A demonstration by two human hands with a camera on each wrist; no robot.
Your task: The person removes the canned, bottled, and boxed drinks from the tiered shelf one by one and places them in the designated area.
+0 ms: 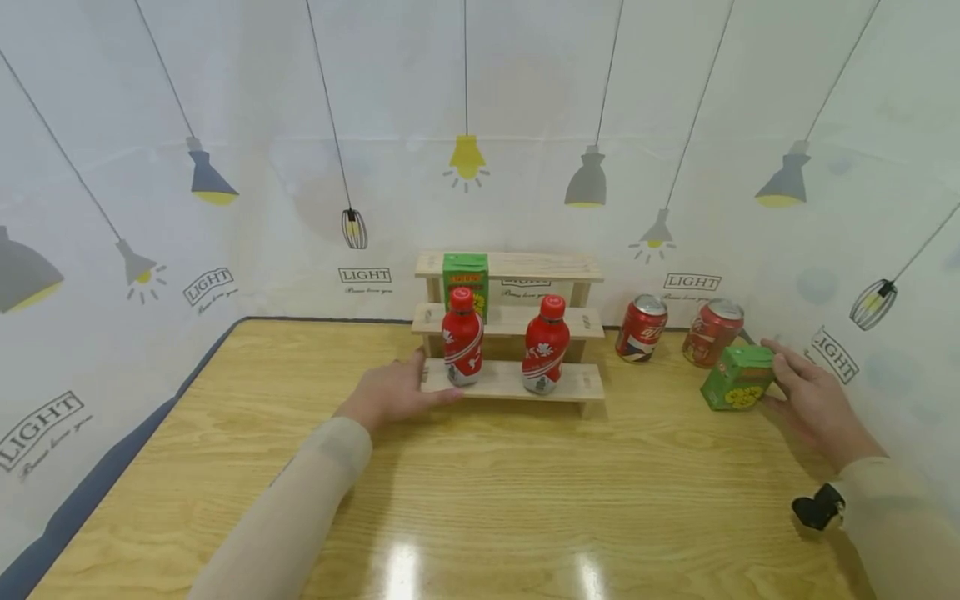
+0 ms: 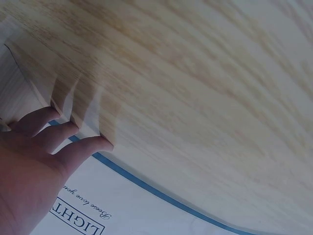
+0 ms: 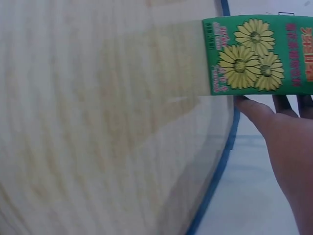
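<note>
Green drink box (image 1: pixel 738 379) with yellow flowers is held in the right hand (image 1: pixel 817 408), near a red can (image 1: pixel 711 335). The left hand (image 1: pixel 390 392), fingers spread, touches the wooden step shelf (image 1: pixel 506 321).

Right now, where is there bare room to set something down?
The table is bare in front of the rack and left of the left hand. Right of the shelved carton, the top shelf is free too. Crowded: the right, with two cans and the carton in the right hand, and the bottom shelf, with two bottles.
</note>
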